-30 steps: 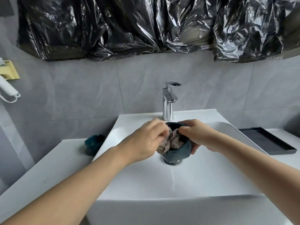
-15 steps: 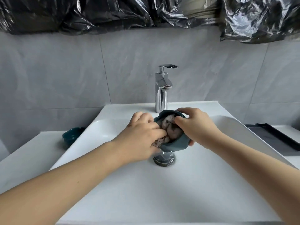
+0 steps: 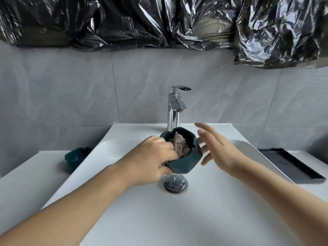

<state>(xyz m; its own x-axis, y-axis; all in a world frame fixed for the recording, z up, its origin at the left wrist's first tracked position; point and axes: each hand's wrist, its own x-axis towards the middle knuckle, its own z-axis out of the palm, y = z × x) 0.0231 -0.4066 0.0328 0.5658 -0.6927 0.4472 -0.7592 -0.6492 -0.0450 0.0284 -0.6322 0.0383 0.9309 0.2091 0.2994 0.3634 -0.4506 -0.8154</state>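
Two hands are over the white sink. The left hand grips the green bowl by its rim, fingers curled on the gray rag inside. The bowl hangs tilted above the drain. The right hand is beside it, fingers spread, holding nothing.

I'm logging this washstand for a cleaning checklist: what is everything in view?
teal dish: 1, dark teal, held above the drain
cloth: 1, grey-brown, inside that dish
second teal dish: 1, dark teal, counter left of the sink
tap: 1, chrome, behind the basin
drain plug: 1, chrome, basin floor
sink: 1, white, centre
tray: 1, black, right counter
plastic sheeting: 1 run, black, top of wall
left hand: grips the teal dish and cloth
right hand: open beside it
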